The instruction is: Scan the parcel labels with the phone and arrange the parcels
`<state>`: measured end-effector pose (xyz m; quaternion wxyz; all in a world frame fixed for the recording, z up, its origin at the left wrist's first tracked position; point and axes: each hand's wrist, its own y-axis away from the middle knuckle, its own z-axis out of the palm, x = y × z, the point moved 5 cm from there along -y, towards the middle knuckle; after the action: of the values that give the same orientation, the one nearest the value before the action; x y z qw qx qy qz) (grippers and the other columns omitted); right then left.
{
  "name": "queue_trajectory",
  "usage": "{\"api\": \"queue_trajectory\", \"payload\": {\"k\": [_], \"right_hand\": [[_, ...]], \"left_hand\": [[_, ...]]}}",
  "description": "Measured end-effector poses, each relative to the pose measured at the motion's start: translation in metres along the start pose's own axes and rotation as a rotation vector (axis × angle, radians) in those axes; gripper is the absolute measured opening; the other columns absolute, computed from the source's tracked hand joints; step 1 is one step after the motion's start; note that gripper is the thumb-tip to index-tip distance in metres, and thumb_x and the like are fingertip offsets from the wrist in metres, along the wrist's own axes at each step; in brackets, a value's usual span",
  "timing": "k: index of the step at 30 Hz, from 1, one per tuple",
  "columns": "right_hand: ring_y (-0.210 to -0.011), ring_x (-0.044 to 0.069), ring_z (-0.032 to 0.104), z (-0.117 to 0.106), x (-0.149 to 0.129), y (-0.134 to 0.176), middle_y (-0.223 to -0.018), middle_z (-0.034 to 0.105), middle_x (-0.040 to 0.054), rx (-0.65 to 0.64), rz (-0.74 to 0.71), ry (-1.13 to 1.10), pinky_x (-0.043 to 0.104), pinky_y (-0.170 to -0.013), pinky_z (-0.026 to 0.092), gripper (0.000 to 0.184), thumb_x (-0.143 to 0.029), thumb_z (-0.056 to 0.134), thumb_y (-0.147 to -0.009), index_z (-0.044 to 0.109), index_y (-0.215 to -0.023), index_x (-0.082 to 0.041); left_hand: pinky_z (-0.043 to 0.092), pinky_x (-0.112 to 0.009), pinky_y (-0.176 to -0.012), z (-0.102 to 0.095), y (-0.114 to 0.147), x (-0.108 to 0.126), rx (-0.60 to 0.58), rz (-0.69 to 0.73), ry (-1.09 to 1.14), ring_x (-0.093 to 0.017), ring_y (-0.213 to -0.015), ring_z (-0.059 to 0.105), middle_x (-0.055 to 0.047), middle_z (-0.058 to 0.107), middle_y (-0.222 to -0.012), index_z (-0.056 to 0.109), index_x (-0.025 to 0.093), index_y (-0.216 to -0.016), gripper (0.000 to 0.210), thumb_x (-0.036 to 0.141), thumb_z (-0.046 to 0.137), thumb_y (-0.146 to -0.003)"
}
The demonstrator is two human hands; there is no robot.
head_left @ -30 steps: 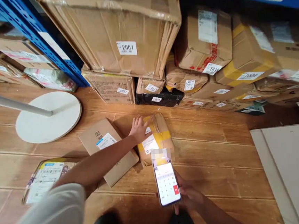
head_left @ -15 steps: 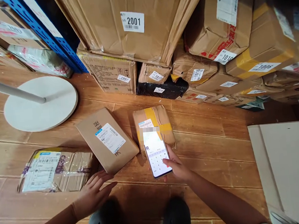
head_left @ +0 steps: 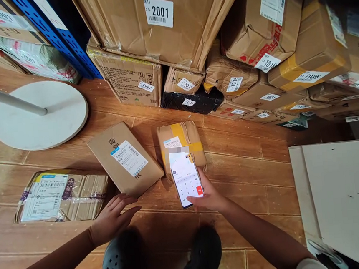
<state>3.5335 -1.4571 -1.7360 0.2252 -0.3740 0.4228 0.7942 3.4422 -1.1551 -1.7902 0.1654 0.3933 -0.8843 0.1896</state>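
My right hand is wrapped round a smartphone whose lit screen shows a number keypad, the thumb lying over its lower part. Behind the phone, a small carton with yellow tape rests on the floor, partly covered by it. My left hand holds nothing, its fingers stretched out and apart, close to the lower corner of a flat brown carton with a white shipping label. Left of that hand lies a battered parcel with clear and purple tape and a large label.
Numbered cartons are stacked at the back, among them a big box labelled 2001 and a black-wrapped parcel. A round white stand base is at left near a blue shelf post. A white panel is at right.
My right thumb has slid down and left across the phone screen. The whole view has shifted slightly; my left hand stays outstretched by the flat carton.
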Motion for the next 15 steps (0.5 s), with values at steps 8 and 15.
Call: {"api": "queue_trajectory", "payload": {"k": [8,15], "right_hand": [[-0.069,0.022,0.070,0.0001,0.0023,0.0020,-0.117,0.065,0.0086,-0.005,0.046,-0.259,0.031,-0.040,0.057,0.066,-0.030,0.059,-0.082,0.028,-0.141,-0.032],[-0.089,0.026,0.072,0.0074,-0.0011,0.0102,-0.131,0.060,0.0109,-0.092,0.031,-0.144,0.030,-0.051,0.059,0.089,-0.026,0.075,-0.077,0.020,-0.146,-0.036]], "left_hand": [[0.046,-0.046,-0.102,0.0094,0.0084,0.0040,-0.061,0.016,0.041,-0.026,-0.115,0.053,-0.009,0.059,-0.122,0.065,0.026,-0.123,0.039,0.009,0.056,-0.089],[0.046,-0.047,-0.102,0.0094,0.0075,0.0064,-0.066,0.008,0.064,-0.026,-0.116,0.054,-0.009,0.059,-0.121,0.065,0.027,-0.123,0.038,0.009,0.056,-0.089]]}}
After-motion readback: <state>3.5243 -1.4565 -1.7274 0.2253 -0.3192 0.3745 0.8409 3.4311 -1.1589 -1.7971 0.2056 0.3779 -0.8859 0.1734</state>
